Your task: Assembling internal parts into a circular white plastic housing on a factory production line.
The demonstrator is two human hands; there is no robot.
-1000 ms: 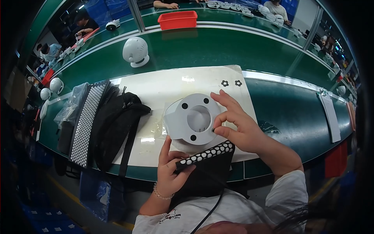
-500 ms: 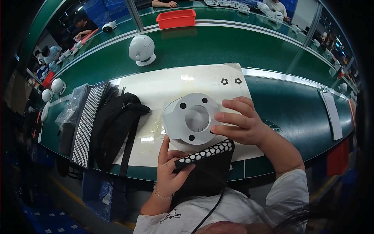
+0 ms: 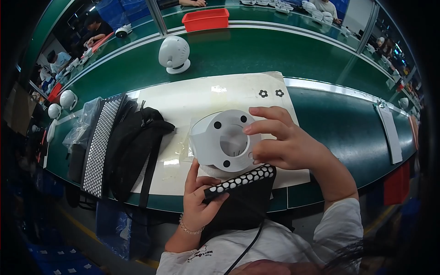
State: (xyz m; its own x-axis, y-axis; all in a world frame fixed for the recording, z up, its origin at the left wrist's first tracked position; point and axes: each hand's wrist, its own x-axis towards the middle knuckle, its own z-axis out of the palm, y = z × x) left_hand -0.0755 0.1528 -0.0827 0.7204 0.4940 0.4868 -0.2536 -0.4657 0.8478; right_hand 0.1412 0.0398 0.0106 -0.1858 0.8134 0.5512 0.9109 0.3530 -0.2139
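A white, rounded appliance lies with its ring-shaped base [image 3: 211, 145] facing up. Round black pads [image 3: 217, 125] show on the ring around a wide central opening. Between the thumb and fingers of my left hand [image 3: 198, 201] is the edge of a black sheet with white round spots [image 3: 236, 183], just below the base. My right hand [image 3: 279, 142] is at the base's right side. Its upper fingers stretch out over the ring, while the lower finger bends toward the thumb at the lower-right rim. What lies between those fingertips, if anything, is hidden.
The appliance lies on a pale board [image 3: 174, 165] on a green bench. At the left are a black bag [image 3: 137, 146], a white-spotted sheet [image 3: 103, 151] and clear plastic [image 3: 82, 126]. Beyond stand another white appliance [image 3: 174, 55] and a red bin [image 3: 206, 19]. Other people sit farther off.
My right index finger has curled back from the ring's lower right toward the thumb; the upper fingers have shifted left and upward. The far appliance has moved right. My left hand keeps its grip.
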